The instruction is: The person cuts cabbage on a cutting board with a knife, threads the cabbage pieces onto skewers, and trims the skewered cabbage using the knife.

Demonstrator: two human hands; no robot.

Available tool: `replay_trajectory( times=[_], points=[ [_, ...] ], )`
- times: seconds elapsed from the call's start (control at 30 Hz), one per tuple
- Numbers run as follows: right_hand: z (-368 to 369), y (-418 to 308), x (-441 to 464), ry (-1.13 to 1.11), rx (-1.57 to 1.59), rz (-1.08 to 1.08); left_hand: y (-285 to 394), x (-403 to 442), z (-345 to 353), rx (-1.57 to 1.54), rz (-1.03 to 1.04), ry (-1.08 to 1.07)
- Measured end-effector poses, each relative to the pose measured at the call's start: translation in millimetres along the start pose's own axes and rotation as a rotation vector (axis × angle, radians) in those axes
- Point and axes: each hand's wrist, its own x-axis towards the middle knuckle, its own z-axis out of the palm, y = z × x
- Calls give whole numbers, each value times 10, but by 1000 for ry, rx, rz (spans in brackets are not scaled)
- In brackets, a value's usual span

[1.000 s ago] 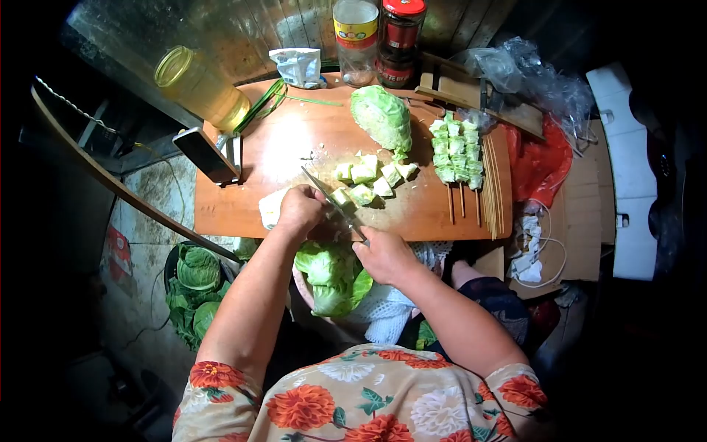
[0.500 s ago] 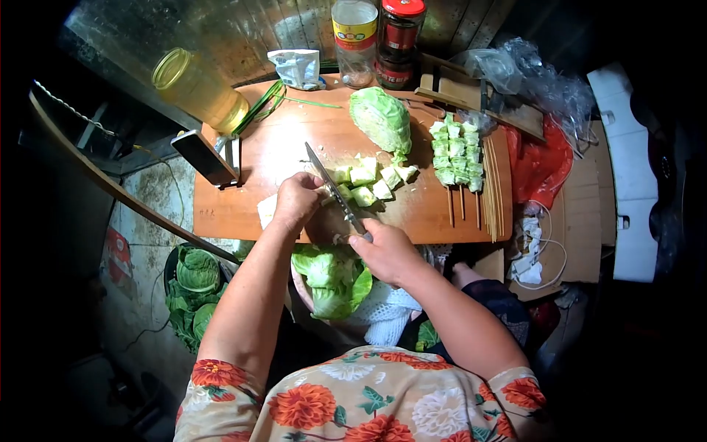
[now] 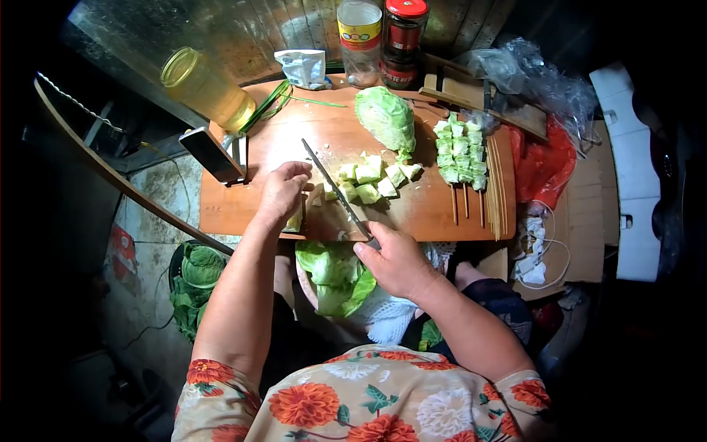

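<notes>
Cutting cabbage (image 3: pixel 367 174) seems in hand, the next slice needing steadying. The right hand (image 3: pixel 395 259) grips the knife (image 3: pixel 331 180); whether the left hand (image 3: pixel 281 193) holds any is unclear.

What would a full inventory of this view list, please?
wooden board: 1, orange-brown, centre
long metal knife: 1, grey, over board
cut cabbage chunks: several, pale green, board's middle
rounded cabbage: 1, green, board's back
cabbage skewers: 3, green, board's right
thin bare sticks: several, tan, board's right
slim phone: 1, dark-screened, board's left
liquid-filled jar: 1, yellow, far left
labelled jar: 1, clear, back
red-lidded jar: 1, dark, back
small packet: 1, white, back
plastic bag: 1, red, right
crumpled plastic: some, clear, far right
moulded slab: 1, white, right edge
leafy cabbage: some, green, below board
cabbage heap: 1, green, lower left
left hand: 1, bare, above board
right hand: 1, bare, gripping knife
</notes>
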Motion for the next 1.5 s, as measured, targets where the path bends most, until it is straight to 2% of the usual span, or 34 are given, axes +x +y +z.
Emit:
replay_trajectory(
  times=[0.03, 0.1, 0.17, 0.23, 0.3, 0.33, 0.4, 0.5, 0.7, 1.5],
  points=[
    [8, 5, -7, -2, 3, -2, 45, -18, -60, -34, 20, 16],
    [32, 14, -19, -18, 19, 11, 5, 47, -271, 106, 156, 125],
    [52, 7, -26, -45, -3, 31, -64, 84, -498, 411, 232, 197],
    [72, -11, -25, -70, -29, 47, -18, -128, -567, 636, -60, 27],
    [107, -9, -31, -75, -26, 10, -200, -70, -693, 721, 8, -198],
    [130, -8, -37, -76, -26, 8, -195, -102, -702, 720, 8, -196],
    [200, -6, -55, -18, 17, -41, -100, -221, -651, 528, -285, -70],
    [285, 5, -76, -40, -30, -60, -70, -319, -571, 355, -348, -64],
    [387, -83, -99, -211, -136, 64, -281, -285, -416, 252, -274, 61],
    [486, -86, 154, -280, -178, 89, -366, -161, -428, 373, -220, 117]
  ],
)
